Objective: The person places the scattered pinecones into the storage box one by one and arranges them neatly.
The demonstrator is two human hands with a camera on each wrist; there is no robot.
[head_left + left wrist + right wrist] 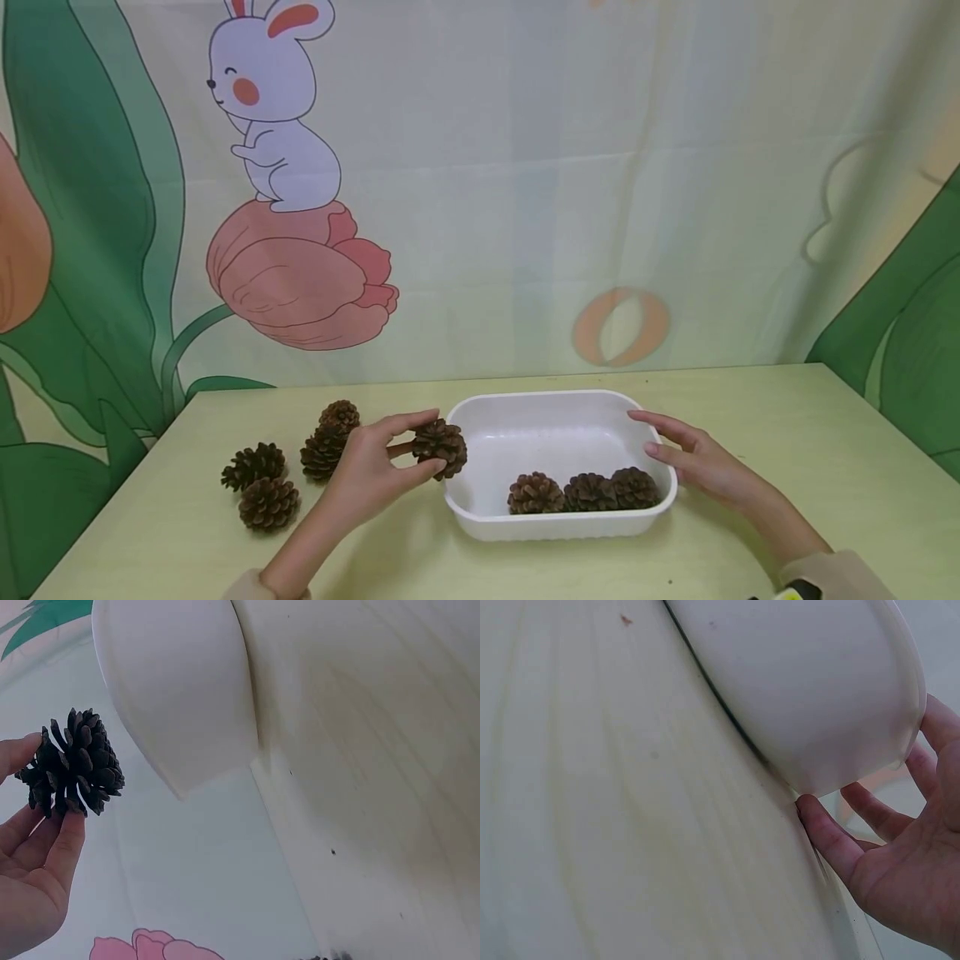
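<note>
In the head view my left hand (378, 467) pinches a brown pine cone (441, 447) between thumb and fingers, just at the left rim of a white plastic basin (555, 527). The left wrist view shows the same pine cone (75, 765) with its scales spread, apart from the basin's outer wall (180, 682). My right hand (705, 462) rests on the basin's right end, thumb and forefinger at the rim. Seen from the right wrist, its lower fingers (829, 836) extend against the outside near the base. Three pine cones (590, 492) lie inside the basin along its near wall.
Left of the basin, several loose pine cones (270, 503) lie on the pale wooden table (780, 417), some partly behind my left hand. A curtain (480, 208) printed with a rabbit and flowers hangs behind the table's far edge.
</note>
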